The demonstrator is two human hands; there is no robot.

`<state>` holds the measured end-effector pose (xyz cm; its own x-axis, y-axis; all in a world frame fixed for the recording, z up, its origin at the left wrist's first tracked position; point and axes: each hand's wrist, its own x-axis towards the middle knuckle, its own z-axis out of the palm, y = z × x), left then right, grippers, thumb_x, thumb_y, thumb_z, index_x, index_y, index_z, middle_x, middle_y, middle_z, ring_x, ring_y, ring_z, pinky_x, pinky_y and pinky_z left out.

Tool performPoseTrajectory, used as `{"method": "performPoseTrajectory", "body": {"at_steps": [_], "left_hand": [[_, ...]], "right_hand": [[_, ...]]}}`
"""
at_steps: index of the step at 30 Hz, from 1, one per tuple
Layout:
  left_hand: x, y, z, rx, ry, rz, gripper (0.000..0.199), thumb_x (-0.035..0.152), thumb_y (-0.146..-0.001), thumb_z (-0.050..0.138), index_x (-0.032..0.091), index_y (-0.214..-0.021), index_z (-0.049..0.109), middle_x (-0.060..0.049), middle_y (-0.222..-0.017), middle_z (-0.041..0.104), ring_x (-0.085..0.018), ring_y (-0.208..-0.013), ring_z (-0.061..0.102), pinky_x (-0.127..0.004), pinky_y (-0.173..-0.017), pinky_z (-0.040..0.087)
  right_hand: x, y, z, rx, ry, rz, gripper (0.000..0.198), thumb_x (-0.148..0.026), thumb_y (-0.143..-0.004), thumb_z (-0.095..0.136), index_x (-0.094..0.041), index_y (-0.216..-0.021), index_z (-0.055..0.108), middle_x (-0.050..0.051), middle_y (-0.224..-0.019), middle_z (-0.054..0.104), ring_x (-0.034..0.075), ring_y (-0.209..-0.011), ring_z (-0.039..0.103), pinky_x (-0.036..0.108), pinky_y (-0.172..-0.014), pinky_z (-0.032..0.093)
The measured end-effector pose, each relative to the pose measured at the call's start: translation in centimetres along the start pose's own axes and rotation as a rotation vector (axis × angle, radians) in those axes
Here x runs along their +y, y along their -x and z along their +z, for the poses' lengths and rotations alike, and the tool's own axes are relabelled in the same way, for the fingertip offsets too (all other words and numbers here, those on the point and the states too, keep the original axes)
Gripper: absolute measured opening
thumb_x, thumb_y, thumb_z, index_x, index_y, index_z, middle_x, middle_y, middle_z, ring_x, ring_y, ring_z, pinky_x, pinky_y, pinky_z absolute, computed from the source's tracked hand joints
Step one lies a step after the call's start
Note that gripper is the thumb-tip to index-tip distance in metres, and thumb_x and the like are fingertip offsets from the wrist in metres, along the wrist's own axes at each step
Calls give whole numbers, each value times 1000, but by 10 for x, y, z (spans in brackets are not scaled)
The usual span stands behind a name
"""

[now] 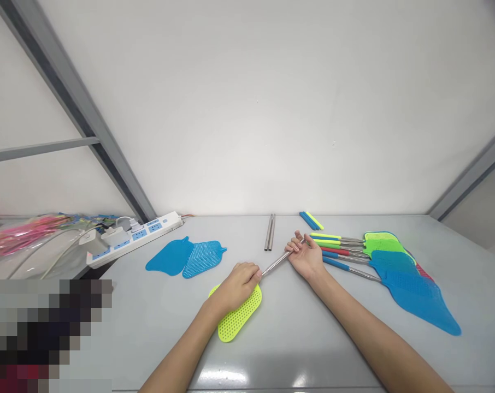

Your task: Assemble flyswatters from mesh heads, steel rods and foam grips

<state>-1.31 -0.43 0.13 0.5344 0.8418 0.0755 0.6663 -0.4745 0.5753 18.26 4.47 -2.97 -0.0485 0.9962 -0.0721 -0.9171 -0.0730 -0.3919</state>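
My left hand (240,284) is closed over the top of a yellow-green fly swatter head (237,322), where it meets a thin metal rod (277,264). The perforated head lies flat on the table, partly under my hand and wrist. My right hand (305,255), palm turned up and fingers curled, holds the far end of the rod. The fingers hide what is at that end. Just right of this hand lie several fly swatters with coloured grips and metal shafts, their blue, green and red heads (419,295) overlapping.
Two blue swatter heads (204,257) lie on the grey table (149,338) at left. Two metal tubes (269,232) and several blue and yellow grips (311,220) lie near the wall. A white power strip (136,237) with plugs stands at the left edge, beside bagged pink items (30,234).
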Motion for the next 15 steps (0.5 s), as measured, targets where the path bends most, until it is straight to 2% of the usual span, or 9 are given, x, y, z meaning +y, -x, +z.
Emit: {"method": "performPoseTrajectory", "body": {"at_steps": [3, 10, 15], "left_hand": [[-2, -1, 1, -3, 18, 8, 32, 36, -85, 21, 19, -62, 33, 1, -67, 41, -14, -68, 39, -29, -70, 34], [-3, -1, 3, -4, 10, 37, 31, 35, -86, 18, 19, -63, 33, 2, -65, 39, -13, -67, 37, -30, -74, 31], [2, 0, 6, -15, 8, 40, 30, 34, -86, 18, 19, -63, 31, 3, -65, 37, -12, -66, 37, -29, -74, 29]], "right_hand": [[-1, 1, 1, -42, -13, 16, 17, -29, -76, 39, -18, -76, 51, -5, -51, 29, 9, -43, 33, 25, -45, 33], [-1, 3, 0, -113, -179, 58, 19, -25, -75, 40, -17, -58, 37, -6, -45, 23, 7, -40, 27, 21, -43, 33], [-3, 4, 0, -101, -203, 67, 28, -37, -76, 41, -18, -57, 35, -7, -44, 20, 7, -38, 24, 20, -40, 32]]}}
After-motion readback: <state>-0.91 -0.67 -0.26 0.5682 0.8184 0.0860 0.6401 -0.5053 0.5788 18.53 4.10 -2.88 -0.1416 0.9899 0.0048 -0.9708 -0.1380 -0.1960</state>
